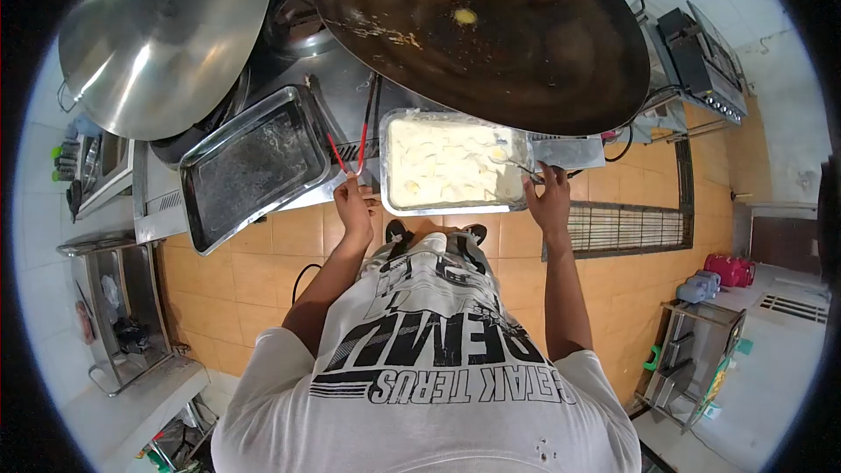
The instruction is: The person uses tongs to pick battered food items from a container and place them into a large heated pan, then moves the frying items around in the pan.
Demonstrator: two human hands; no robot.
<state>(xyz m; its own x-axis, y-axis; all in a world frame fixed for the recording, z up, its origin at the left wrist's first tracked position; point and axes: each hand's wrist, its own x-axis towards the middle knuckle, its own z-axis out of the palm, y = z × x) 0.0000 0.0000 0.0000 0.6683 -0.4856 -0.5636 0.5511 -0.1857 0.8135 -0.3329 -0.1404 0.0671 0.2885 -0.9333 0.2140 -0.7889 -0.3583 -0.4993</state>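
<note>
My left hand (pixel 353 208) is closed on the bend of a pair of red-handled tongs (pixel 363 142), whose dark tips point away from me over the metal counter. My right hand (pixel 549 197) is at the right edge of a rectangular tray of pale batter (pixel 447 166), its fingers closed round the handle of a metal spoon (pixel 517 165). The spoon's head lies in the batter, where lumpy pieces show partly coated. Left of the tongs sits a dark, shallow rectangular baking tray (pixel 254 166), tilted, with a scratched bottom.
A large dark wok (pixel 499 44) with a small yellow spot of liquid fills the far side, its rim overhanging the batter tray. A big shiny metal pan or lid (pixel 166 35) stands at upper left. A floor grate (pixel 622 228) lies at right, and a metal rack (pixel 696 355) stands lower right.
</note>
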